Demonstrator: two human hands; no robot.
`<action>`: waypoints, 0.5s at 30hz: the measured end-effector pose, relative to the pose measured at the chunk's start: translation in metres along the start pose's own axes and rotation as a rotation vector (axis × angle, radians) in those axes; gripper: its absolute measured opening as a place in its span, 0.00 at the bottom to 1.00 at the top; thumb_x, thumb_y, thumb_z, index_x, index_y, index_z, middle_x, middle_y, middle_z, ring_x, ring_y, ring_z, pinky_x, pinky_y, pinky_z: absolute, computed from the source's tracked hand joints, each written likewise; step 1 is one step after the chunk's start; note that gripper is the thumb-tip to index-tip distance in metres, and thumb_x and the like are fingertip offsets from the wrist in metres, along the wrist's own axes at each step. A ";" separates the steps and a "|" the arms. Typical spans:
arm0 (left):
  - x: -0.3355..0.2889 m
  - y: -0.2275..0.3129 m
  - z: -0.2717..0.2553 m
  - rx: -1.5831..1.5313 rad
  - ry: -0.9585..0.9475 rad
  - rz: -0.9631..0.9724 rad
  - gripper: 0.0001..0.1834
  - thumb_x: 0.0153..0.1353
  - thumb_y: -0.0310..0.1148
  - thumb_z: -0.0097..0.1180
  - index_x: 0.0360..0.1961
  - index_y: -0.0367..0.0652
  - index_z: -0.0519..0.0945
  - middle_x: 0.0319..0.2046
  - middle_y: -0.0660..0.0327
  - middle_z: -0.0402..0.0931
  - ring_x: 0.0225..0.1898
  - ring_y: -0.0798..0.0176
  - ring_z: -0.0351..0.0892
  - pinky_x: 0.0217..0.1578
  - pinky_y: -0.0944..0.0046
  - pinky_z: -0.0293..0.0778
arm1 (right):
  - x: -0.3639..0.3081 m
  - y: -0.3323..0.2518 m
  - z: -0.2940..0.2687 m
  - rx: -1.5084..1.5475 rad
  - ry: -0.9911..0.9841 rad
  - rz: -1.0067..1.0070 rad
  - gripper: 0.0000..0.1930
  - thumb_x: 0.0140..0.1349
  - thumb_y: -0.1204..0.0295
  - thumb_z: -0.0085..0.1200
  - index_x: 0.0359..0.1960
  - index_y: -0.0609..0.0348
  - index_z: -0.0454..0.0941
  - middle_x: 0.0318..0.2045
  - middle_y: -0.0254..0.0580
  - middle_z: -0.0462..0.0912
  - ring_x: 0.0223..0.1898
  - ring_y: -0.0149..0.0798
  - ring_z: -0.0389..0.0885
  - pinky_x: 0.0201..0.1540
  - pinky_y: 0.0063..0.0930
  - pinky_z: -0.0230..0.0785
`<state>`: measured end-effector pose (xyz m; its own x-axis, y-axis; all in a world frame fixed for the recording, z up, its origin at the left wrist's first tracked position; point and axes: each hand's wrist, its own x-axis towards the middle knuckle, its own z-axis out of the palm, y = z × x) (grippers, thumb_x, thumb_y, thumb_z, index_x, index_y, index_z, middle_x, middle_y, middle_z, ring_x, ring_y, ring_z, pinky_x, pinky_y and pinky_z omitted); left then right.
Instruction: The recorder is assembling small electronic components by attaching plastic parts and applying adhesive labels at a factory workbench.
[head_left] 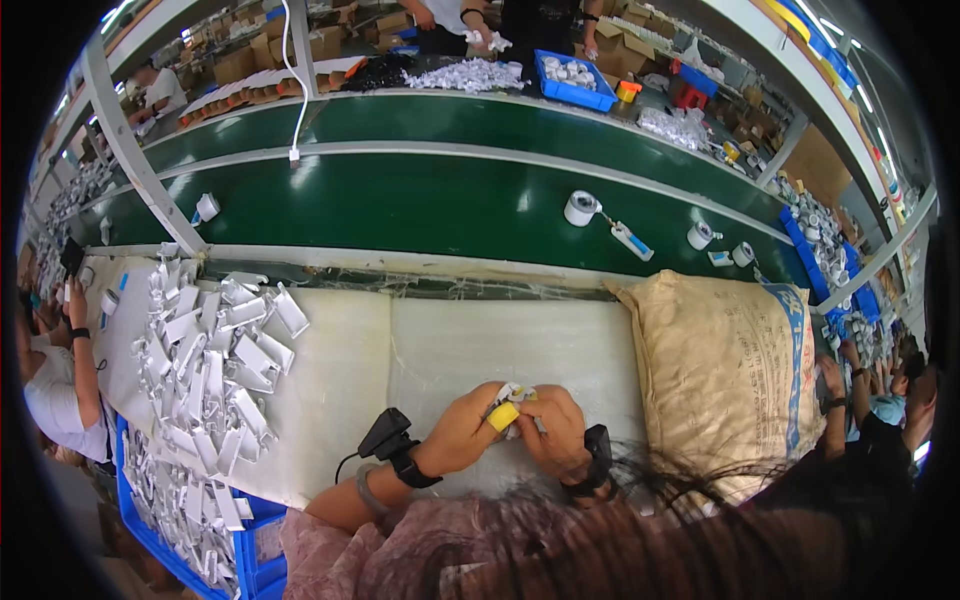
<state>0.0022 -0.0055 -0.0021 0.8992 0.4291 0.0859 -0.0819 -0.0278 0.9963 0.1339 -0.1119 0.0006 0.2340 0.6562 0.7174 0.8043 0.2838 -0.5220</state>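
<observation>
From where I watch, the small white-and-grey hard part (pixel 513 391) sits between the two bare hands, above the pale sheet-covered bench (pixel 510 345). The left hand (pixel 462 432) grips it from its left side, fingers curled in; the right hand (pixel 555 428) pinches it from the right, fingertips bent over its near side. Neither is released, and a yellow band (pixel 503 416), seemingly wrapped on a left digit, lies against the part's near side.

The relation I judge matters most is this: the part lies just inward of both hands, rightward from the left and leftward from the right, touching each, so neither is clearly nearer. Its visible portion pokes out on the far side, away from the body. Its long axis seems to slant from near left to far right, but the fingers cover too much for me to be certain, and I cannot tell which end leads.

Well to the left lies a heap of long white channel-shaped pieces (pixel 215 365); to the right stands a bulging tan sack (pixel 715 370).
</observation>
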 end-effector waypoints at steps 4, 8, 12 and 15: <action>0.003 0.000 0.000 0.031 0.012 0.033 0.13 0.70 0.34 0.43 0.51 0.39 0.70 0.25 0.67 0.70 0.24 0.76 0.66 0.24 0.73 0.65 | -0.001 0.004 0.001 0.007 -0.007 0.002 0.12 0.48 0.81 0.63 0.35 0.58 0.77 0.29 0.45 0.77 0.31 0.50 0.76 0.33 0.37 0.69; 0.005 0.003 -0.001 0.000 -0.003 0.010 0.12 0.69 0.31 0.44 0.51 0.39 0.70 0.24 0.67 0.70 0.23 0.76 0.66 0.24 0.73 0.65 | 0.003 -0.001 -0.002 -0.002 -0.034 0.039 0.12 0.49 0.81 0.63 0.35 0.58 0.77 0.30 0.45 0.78 0.32 0.50 0.76 0.34 0.38 0.69; 0.004 -0.001 -0.001 0.043 0.007 0.024 0.12 0.68 0.29 0.44 0.51 0.39 0.71 0.24 0.67 0.71 0.23 0.76 0.67 0.24 0.74 0.65 | 0.001 0.003 -0.001 0.007 -0.031 0.014 0.12 0.49 0.82 0.62 0.35 0.58 0.77 0.30 0.45 0.78 0.32 0.51 0.76 0.34 0.39 0.69; 0.004 -0.002 0.000 0.008 0.024 -0.010 0.11 0.69 0.30 0.45 0.49 0.39 0.71 0.24 0.67 0.71 0.23 0.75 0.67 0.24 0.73 0.65 | 0.000 0.001 0.000 0.002 -0.027 0.033 0.12 0.49 0.82 0.62 0.35 0.58 0.77 0.31 0.45 0.78 0.33 0.51 0.77 0.35 0.39 0.69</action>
<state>0.0055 -0.0037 -0.0036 0.8893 0.4511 0.0758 -0.0697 -0.0301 0.9971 0.1350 -0.1116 0.0008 0.2451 0.6841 0.6869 0.7954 0.2632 -0.5459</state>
